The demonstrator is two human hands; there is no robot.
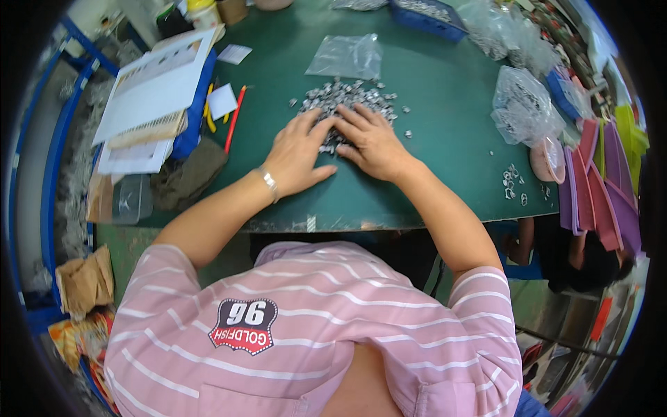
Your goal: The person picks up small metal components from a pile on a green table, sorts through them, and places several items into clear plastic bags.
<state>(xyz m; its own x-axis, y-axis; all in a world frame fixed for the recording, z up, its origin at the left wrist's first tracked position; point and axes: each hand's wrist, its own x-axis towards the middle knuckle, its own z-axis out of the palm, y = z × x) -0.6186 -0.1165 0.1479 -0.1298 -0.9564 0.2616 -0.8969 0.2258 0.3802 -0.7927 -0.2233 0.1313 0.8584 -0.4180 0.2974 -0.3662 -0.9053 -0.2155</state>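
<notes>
A pile of small silvery metal pieces (pixel 342 95) lies on the green tabletop (pixel 445 97); they are too small to name more closely. My left hand (pixel 299 151) rests at the pile's near left side, fingers stretched over the pieces and thumb apart. My right hand (pixel 375 144) lies on the near right side, its fingers spread across the pile. Both hands are palm down, with the fingertips close to each other. Some pieces show between them, and others are hidden under the fingers. Beyond the pile lies a clear plastic bag (pixel 345 57), flat on the table.
Left: papers (pixel 156 87), a red pen (pixel 235 118), yellow-handled pliers (pixel 210 115), a grey cloth (pixel 187 174) and a clear box (pixel 132 198). Right: filled plastic bags (pixel 524 104), a pink basket (pixel 547 160), loose metal rings (pixel 513 182) and coloured bins (pixel 597 177). A blue tray (pixel 431 19) stands far back.
</notes>
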